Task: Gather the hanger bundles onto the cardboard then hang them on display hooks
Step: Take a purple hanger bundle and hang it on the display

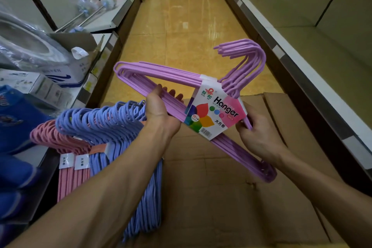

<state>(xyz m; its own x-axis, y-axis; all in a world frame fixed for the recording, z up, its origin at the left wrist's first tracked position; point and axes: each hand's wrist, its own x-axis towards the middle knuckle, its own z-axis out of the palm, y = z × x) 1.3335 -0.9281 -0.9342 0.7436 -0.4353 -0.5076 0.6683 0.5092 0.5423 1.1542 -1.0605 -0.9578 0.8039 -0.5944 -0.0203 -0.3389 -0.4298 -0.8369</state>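
I hold a purple hanger bundle (161,75) with a colourful "Hanger" label in the air above the flat cardboard (211,197). My left hand (159,108) grips its lower bar from beneath, near the left end. My right hand (255,137) grips the same bar on the right, just past the label. The bundle's hooks point up and to the right. Blue hanger bundles (112,125) and pink hanger bundles (66,167) stand packed together at the left, beside the cardboard's left edge, partly behind my left forearm.
A shelf unit on the left (112,46) carries boxes, wrapped goods and blue items. A white shelf on the right (302,52) runs along the aisle. The yellow tiled floor (181,16) stretches ahead between them.
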